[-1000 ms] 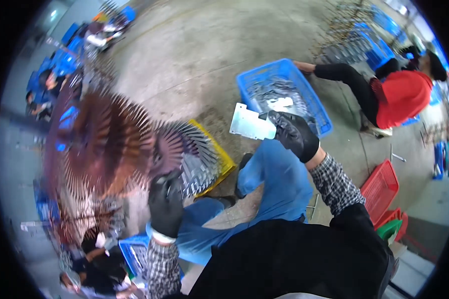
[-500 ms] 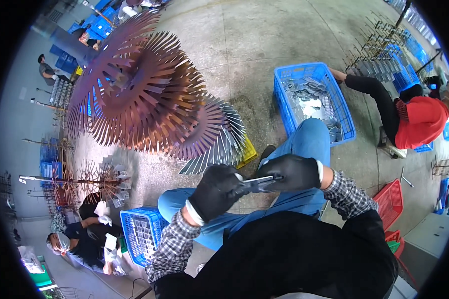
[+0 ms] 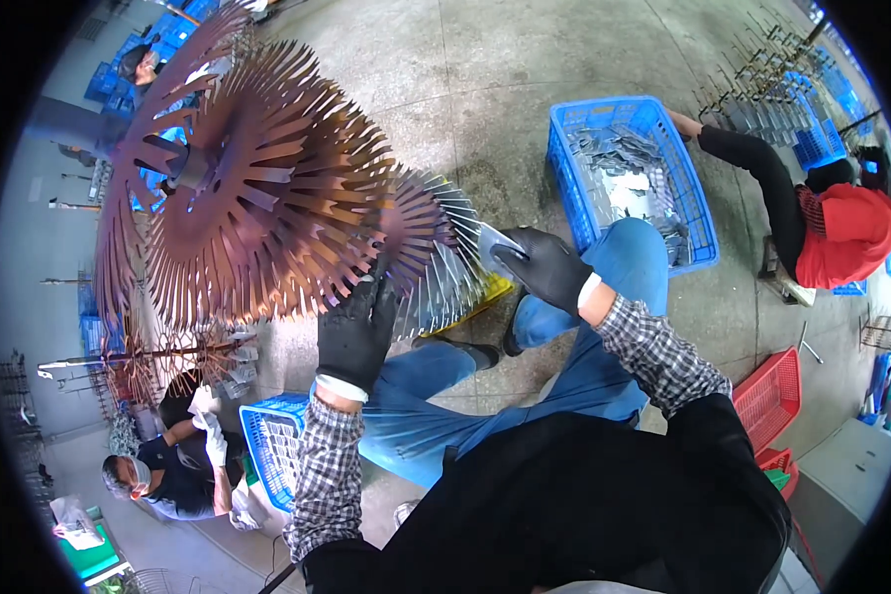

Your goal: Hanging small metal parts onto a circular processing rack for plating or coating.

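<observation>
In my gloved right hand is a thin flat metal plate, pinched by its near end and tilted upward. Its far end comes close to the tips of the silvery lower tier. My left hand, in a black glove, reaches up with fingers stretched out at the lower rim of the brown finned rack. Whether those fingers touch a fin is hard to make out. Tiers of narrow brown strips fan around the rack's central shaft. Below them, silvery plates fan out in a lower ring.
A blue crate of metal plates stands by my right knee. Another blue crate sits at left, near a seated person. A person in red sits at right. A yellow object lies under the rack; a red basket is right.
My hands, together over my lap before, have come apart. The right hand has carried the plate up toward the rack; the left has moved up and left to the fins. The rack appears turned.
</observation>
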A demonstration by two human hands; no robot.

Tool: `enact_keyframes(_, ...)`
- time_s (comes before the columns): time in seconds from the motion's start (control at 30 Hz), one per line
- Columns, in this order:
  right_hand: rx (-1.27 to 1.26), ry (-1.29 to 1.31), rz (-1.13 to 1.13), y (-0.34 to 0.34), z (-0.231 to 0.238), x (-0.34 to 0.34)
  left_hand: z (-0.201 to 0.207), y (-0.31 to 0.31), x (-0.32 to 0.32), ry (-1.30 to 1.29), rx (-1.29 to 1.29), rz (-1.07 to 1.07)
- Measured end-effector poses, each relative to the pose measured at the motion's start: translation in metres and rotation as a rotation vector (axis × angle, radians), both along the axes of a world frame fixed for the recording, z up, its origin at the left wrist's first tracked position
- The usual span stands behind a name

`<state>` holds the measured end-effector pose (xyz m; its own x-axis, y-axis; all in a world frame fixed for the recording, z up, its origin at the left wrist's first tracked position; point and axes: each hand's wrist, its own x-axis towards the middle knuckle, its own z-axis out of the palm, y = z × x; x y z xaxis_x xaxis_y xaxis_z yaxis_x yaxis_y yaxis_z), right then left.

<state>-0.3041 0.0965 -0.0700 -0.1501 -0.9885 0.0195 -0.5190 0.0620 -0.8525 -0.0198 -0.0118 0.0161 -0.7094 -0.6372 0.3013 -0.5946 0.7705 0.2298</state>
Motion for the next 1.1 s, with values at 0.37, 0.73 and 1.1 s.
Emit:
enact_keyframes(0.37,-0.042,-0.067,-0.05,-0.031,-0.024,0.02,-0.019,-0.004,0.015,-0.151,0.022,0.052)
enact_keyframes(0.73,-0.054,-0.045,-0.007,-0.037,-0.019,0.025,-0.022,-0.003,0.016,-0.19,-0.021,0.056)
enact_keyframes(1.1,-0.213,0.123,-0.026,-0.037,-0.018,0.036,-0.001,0.002,-0.018,-0.336,0.042,0.055)
